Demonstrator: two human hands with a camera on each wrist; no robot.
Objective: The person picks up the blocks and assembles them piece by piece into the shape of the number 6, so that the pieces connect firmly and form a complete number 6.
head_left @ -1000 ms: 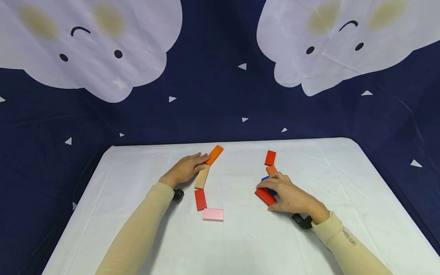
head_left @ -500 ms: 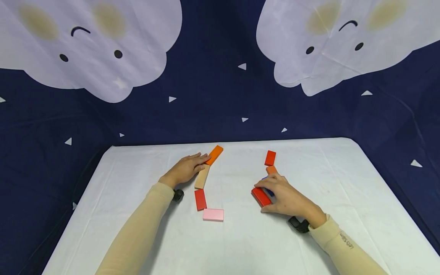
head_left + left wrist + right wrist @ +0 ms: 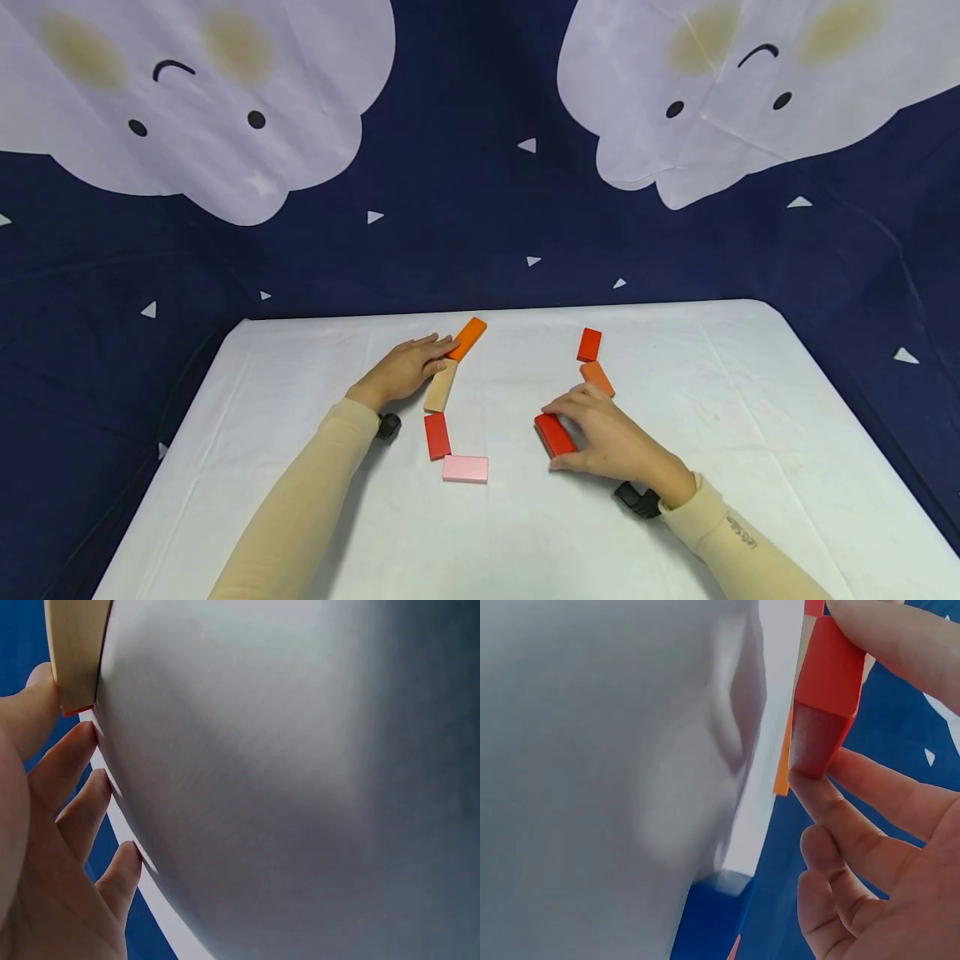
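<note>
My right hand (image 3: 611,442) pinches a red block (image 3: 553,435) between thumb and fingertips, at the right of the table's middle. The right wrist view shows this red block end-on, thumb on one side and fingers on the other. A blue block (image 3: 712,919) lies behind that hand, hidden in the head view. My left hand (image 3: 405,369) rests with extended fingers beside the left row of blocks. Its fingertips reach the orange block (image 3: 470,336), and its thumb is at the plain wooden block (image 3: 441,386), which the left wrist view shows close up.
Below the wooden block, a red block (image 3: 438,436) and a pink block (image 3: 465,468) continue the left row. At the right, another red block (image 3: 589,344) and an orange block (image 3: 597,377) lie end to end. A white cloth (image 3: 495,550) covers the table.
My right hand has moved left and slightly nearer with the red block, turning it a little. More of the right orange block shows, while the blue block has gone behind the hand. My left hand stays put.
</note>
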